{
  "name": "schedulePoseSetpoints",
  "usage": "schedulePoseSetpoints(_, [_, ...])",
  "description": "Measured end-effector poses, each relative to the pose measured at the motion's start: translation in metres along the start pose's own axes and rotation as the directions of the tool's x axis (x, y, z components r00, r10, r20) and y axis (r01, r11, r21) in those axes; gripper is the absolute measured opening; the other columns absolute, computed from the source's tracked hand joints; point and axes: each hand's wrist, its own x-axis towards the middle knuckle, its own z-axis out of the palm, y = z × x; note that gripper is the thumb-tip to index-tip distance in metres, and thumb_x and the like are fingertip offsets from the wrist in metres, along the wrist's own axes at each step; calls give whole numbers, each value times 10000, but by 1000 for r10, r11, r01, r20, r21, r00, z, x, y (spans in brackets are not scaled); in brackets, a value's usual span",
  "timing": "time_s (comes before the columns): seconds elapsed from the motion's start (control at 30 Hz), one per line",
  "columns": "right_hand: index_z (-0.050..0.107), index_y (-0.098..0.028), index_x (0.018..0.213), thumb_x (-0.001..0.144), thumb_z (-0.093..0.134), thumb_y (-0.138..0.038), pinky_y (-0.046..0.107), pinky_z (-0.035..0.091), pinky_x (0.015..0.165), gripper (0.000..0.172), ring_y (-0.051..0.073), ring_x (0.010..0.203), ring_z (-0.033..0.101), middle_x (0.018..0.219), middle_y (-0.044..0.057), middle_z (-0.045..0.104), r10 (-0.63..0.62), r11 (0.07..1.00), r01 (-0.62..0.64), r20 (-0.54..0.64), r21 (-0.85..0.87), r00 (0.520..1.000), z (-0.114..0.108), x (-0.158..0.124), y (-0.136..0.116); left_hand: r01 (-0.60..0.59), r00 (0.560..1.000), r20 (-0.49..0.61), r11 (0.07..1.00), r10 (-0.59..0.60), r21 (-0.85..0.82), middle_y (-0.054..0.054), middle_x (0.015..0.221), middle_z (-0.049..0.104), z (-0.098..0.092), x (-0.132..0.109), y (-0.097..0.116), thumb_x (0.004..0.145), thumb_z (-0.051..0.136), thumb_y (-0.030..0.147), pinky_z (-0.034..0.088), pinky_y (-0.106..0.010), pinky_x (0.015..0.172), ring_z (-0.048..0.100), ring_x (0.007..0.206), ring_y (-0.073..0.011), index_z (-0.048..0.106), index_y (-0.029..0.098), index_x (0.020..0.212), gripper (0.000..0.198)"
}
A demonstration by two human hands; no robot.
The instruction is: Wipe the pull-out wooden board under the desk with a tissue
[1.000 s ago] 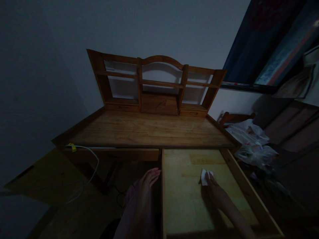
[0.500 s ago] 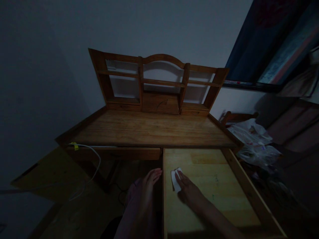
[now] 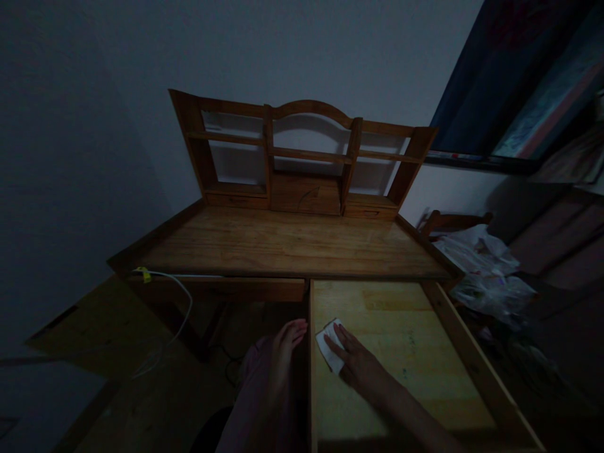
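A wooden drawer (image 3: pixel 377 402) is pulled out from the right side of the desk, its pale bottom marked with small green spots. My right hand (image 3: pixel 361 365) lies over a folded white tissue (image 3: pixel 329 351) and presses it to the drawer bottom, near the left wall. The tissue's left part shows beyond my fingers; the rest is under them. Just outside that wall, my left hand (image 3: pixel 287 343) has its fingers stretched out and holds nothing. Its fingertips are beside the drawer's edge; I cannot tell whether they touch it.
The wooden desk (image 3: pixel 292 245) carries a shelf unit (image 3: pixel 309 154) at its back. A white cable (image 3: pixel 184 292) with a yellow tag hangs over the left front edge. Plastic bags (image 3: pixel 486 251) sit on a chair to the right. Another drawer (image 3: pixel 255 290) is at the left.
On the drawer bottom, the tissue has turned and its left edge has come closer to the left wall; more of it shows. My right fingers have shifted slightly. The left hand has stayed put.
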Motion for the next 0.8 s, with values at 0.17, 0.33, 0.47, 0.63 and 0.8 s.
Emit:
schedulePoseSetpoints(0.17, [266, -280, 1584, 697, 555, 52, 402, 302, 1189, 990, 288, 1505, 119, 1626, 63, -204, 39, 996, -35, -42, 86, 998, 1, -1, -1, 39, 999, -11, 999, -39, 22, -187, 1190, 703, -4, 4, -4, 731, 656, 347, 384, -558, 1125, 631, 1162, -353, 748, 117, 1063, 415])
schedulePoseSetpoints(0.33, [228, -253, 1596, 672, 547, 38, 418, 245, 1218, 1020, 262, 1513, 20, 1658, 62, -19, 20, 1000, -20, -5, 16, 1000, 6, 1, 2, 48, 998, -37, 998, -47, 32, -169, 1212, 702, -3, 3, -2, 742, 664, 376, 407, -503, 1125, 628, 1178, -338, 749, 135, 1072, 416])
schedulePoseSetpoints(0.47, [243, -211, 1593, 681, 547, 6, 426, 247, 1225, 986, 270, 1513, 5, 1658, 61, 35, 12, 1000, -12, 9, -27, 1000, 6, 3, 1, 62, 996, -67, 997, -59, 47, -154, 1135, 730, 10, 0, 7, 705, 688, 382, 447, -508, 1082, 653, 1122, -346, 769, 144, 990, 380])
schedulePoseSetpoints(0.63, [135, -178, 1610, 640, 506, 11, 445, 234, 1241, 1055, 253, 1511, -41, 1647, 5, 141, -7, 998, 8, 20, -59, 1000, 4, 5, -3, 61, 989, -137, 995, -50, 76, -163, 1109, 729, 22, -3, 10, 761, 657, 378, 446, -527, 1071, 672, 1069, -328, 749, 133, 995, 352])
schedulePoseSetpoints(0.8, [220, -199, 1597, 644, 524, 28, 443, 247, 1228, 1026, 277, 1512, -14, 1655, 51, -34, 36, 998, -36, 7, -44, 999, -3, 4, -10, 50, 993, -112, 996, -41, 78, -172, 1142, 720, 14, -3, 6, 757, 630, 343, 431, -526, 1088, 657, 1109, -332, 737, 127, 1022, 357])
